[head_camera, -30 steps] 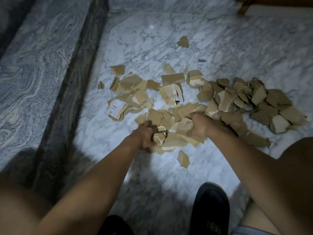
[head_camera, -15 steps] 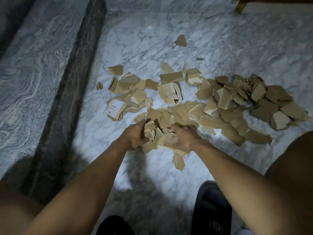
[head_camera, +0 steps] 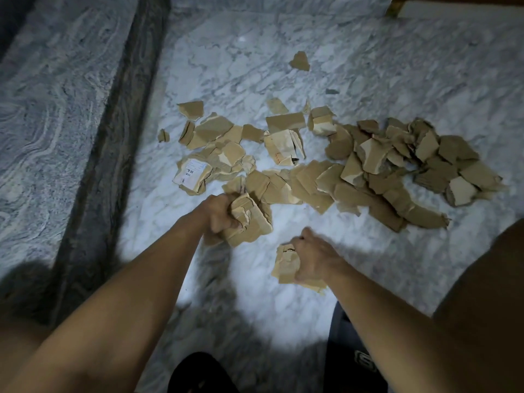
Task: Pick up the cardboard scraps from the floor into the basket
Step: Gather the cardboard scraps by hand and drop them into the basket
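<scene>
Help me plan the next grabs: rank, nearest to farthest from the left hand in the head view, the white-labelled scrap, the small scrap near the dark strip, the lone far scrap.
1. White-labelled scrap, just ahead-left of the left hand.
2. Small scrap, farther left, toward the dark strip.
3. Lone far scrap, far ahead and right.

Floor: white marble floor with grey veining, laid across most of the view
Left side: a dark stone strip is run front to back
Past the strip: a swirly grey granite surface is seen
Top right: a wooden furniture leg is just caught
Light: a bright patch is thrown mid-floor, edges left pretty dim
</scene>
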### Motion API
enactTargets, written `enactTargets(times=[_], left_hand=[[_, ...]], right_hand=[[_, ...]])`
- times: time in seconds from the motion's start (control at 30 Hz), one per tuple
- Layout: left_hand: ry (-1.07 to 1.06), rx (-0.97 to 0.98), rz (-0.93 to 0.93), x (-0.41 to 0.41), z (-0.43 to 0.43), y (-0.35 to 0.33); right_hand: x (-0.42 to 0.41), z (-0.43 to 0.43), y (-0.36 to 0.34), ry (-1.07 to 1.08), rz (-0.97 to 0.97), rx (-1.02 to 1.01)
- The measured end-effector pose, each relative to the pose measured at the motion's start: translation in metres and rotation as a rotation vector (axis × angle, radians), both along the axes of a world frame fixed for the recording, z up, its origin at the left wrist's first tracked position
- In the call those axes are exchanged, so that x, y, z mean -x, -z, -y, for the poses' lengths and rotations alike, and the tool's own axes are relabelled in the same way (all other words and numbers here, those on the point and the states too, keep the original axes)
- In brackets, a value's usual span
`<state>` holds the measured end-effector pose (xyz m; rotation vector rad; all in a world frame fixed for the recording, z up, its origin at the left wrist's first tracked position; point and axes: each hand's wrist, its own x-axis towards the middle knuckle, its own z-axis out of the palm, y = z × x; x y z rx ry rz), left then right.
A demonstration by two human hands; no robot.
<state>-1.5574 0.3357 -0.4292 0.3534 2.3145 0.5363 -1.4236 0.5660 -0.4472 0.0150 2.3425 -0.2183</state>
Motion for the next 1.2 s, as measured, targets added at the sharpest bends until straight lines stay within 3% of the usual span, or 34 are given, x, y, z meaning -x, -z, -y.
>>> enactTargets(times=[0.27, 0.5, 0.7, 0.83, 0.9, 1.07, 1.2], left_hand=[[-0.024, -0.024, -0.003, 0.0, 0.004, 0.003], [-0.113, -0.027, 0.099, 0.02, 0.02, -0.016], [-0.343, 0.011, -0.108, 0.067, 0.058, -0.024], [-0.406, 0.002, -0.188, 0.075, 0.059, -0.002], [-0.435, 0.024, -0.198, 0.072, 0.055, 0.012], [-0.431, 0.193, -0.29, 0.071, 0.052, 0.034], [-0.362, 0.253, -0.264, 0.074, 0.055, 0.043]], right_hand=[[0.003, 0.009, 0.009, 0.034, -0.094, 0.0], [0.031, -0.004, 0.005, 0.058, 0.008, 0.057], [0.096, 0.0, -0.007, -0.059, -0.512, -0.135], [0.076, 0.012, -0.004, -0.205, -0.592, -0.243], [0.073, 0.013, 0.003, -0.198, -0.511, -0.255], [0.153, -0.014, -0.022, -0.076, -0.222, -0.036], [0.234, -0.034, -0.043, 0.07, -0.478, 0.044]])
